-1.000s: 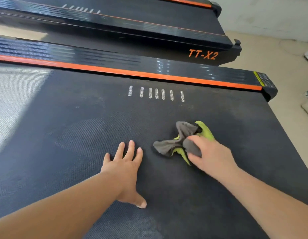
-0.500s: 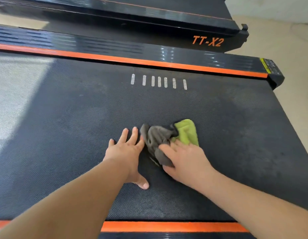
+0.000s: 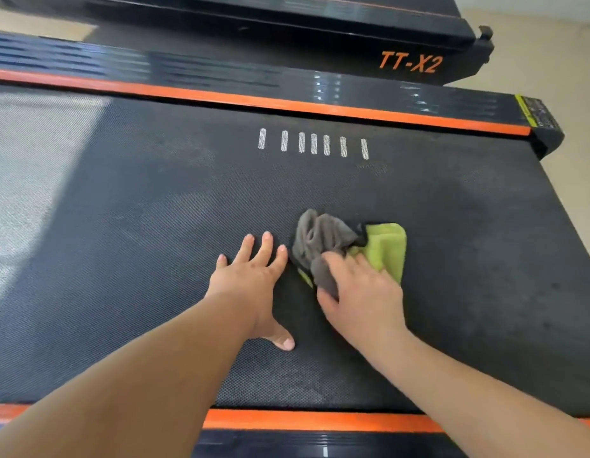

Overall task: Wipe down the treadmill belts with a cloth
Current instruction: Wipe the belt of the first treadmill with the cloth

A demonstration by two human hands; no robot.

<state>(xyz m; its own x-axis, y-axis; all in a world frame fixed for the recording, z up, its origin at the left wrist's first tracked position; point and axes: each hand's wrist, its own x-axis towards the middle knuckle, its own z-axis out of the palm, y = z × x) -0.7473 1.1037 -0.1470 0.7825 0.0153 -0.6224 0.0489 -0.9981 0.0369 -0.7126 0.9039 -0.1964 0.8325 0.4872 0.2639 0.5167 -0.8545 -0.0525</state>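
A crumpled grey and lime-green cloth lies on the black textured treadmill belt, a little right of centre. My right hand lies on the cloth's near part and presses it to the belt, with a grey fold caught between thumb and fingers. My left hand rests flat on the belt just left of the cloth, fingers spread and thumb pointing toward me. The left fingertips almost touch the cloth's grey edge.
Orange-striped side rails run along the belt's far edge and near edge. Several white dashes mark the belt. A second treadmill labelled TT-X2 stands beyond. Beige floor lies to the right. Sunlight falls on the belt's left end.
My right hand slid the cloth left until it sits beside my left hand, and the cloth shows more green. The view tilted down, bringing the near orange rail in.
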